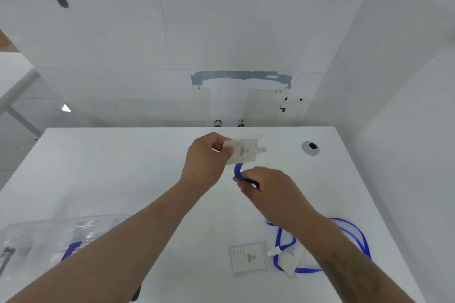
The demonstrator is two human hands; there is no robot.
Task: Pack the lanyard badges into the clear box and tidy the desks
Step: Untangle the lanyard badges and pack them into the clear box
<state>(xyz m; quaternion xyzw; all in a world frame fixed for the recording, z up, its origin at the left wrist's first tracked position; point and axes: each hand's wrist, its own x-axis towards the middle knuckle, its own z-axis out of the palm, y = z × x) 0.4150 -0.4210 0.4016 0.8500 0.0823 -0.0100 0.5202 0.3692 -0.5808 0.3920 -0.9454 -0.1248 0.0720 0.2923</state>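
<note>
Winding a badge strap over a white desk (147,167) set against a white wall (221,19).

The clear box (49,241) sits at the desk's near left corner. The left hand (205,158) pinches a badge (243,151) in the air; the right hand (268,189) grips its blue strap (237,171). More badges (248,259) lie near right under the forearm. Likely risk: the arm drags their loose strap (354,231), or the coil springs open.
</note>
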